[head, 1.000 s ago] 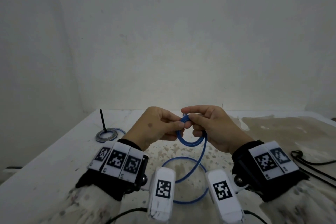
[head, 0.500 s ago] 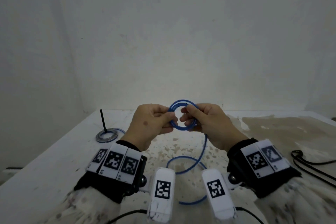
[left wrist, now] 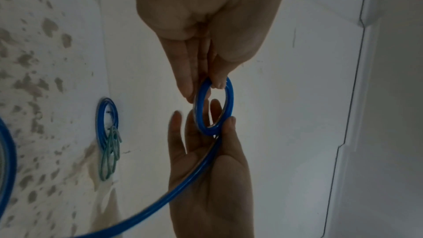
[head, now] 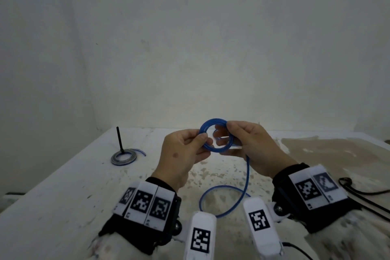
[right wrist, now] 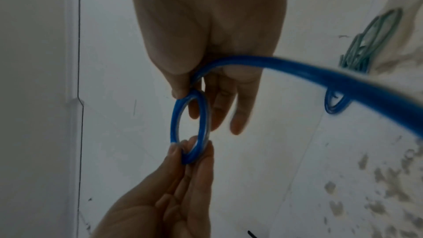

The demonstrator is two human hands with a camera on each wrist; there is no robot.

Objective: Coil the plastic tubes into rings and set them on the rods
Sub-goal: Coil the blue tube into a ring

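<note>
Both hands hold a blue plastic tube point(head: 213, 150) above the table, wound into a small ring of several turns. My left hand point(head: 203, 140) pinches the ring's left side between thumb and fingers point(left wrist: 187, 90). On the right side my right hand point(head: 229, 133) pinches it under the thumb, and the other fingers point(right wrist: 238, 124) lie nearly straight behind it. The loose tail point(head: 247, 175) runs across the right palm and down to a loop on the table point(head: 221, 200). A black rod point(head: 119, 139) stands at the far left with a grey coil point(head: 124, 156) around its foot.
In the wrist views another blue coil point(left wrist: 107, 120) and a bundle of green tube point(left wrist: 111, 153) lie on the stained table point(head: 63, 196). A black cable point(head: 358, 188) lies at the right edge. Walls close the table in behind and at the left.
The ring has risen from below the fingers to upright between both hands and looks larger. The loose loop on the table has shrunk as tube was drawn up.
</note>
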